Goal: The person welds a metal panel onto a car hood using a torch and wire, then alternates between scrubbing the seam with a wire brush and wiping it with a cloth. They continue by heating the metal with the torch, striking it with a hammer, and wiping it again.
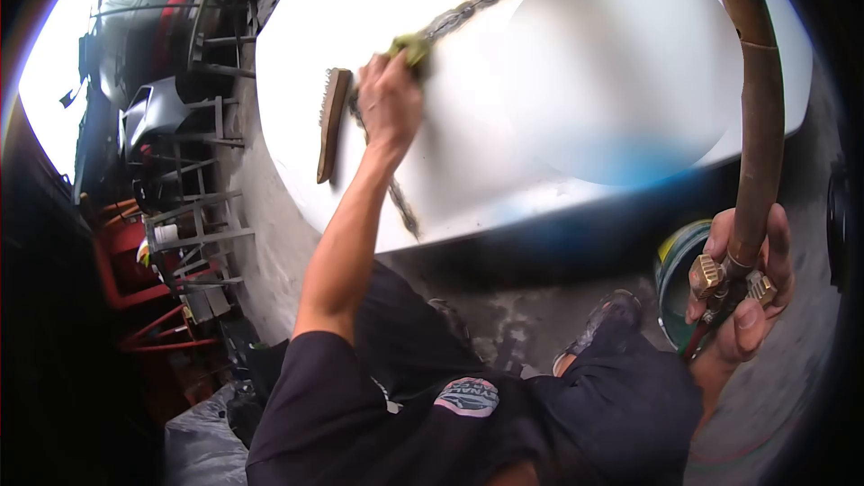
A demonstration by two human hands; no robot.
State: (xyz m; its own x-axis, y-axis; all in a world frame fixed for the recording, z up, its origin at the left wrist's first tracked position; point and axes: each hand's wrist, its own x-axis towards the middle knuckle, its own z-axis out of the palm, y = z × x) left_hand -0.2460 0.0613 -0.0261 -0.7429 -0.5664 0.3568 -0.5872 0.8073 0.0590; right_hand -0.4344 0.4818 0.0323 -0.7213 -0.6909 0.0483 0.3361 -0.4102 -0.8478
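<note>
head view: shows yellow-green cloth [412,48] on white panel [468,162], at dark seam [477,5], with left hand [391,99] closed over it, fingers blurred. could snag on rough seam, or scorch against hot metal. could knock wooden brush [334,126] through careless sweep. grips torch-like tool [760,126] in right hand [751,292], fingers wrapped round; could turn brass knob [707,275] through shifting grip.

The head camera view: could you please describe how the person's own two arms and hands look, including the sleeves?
The left hand and right hand are bare, with no gloves visible. A short, dark fabric sleeve covers the left upper arm; the left forearm is uncovered, without a visible watch. The right sleeve cannot be clearly distinguished.
</note>
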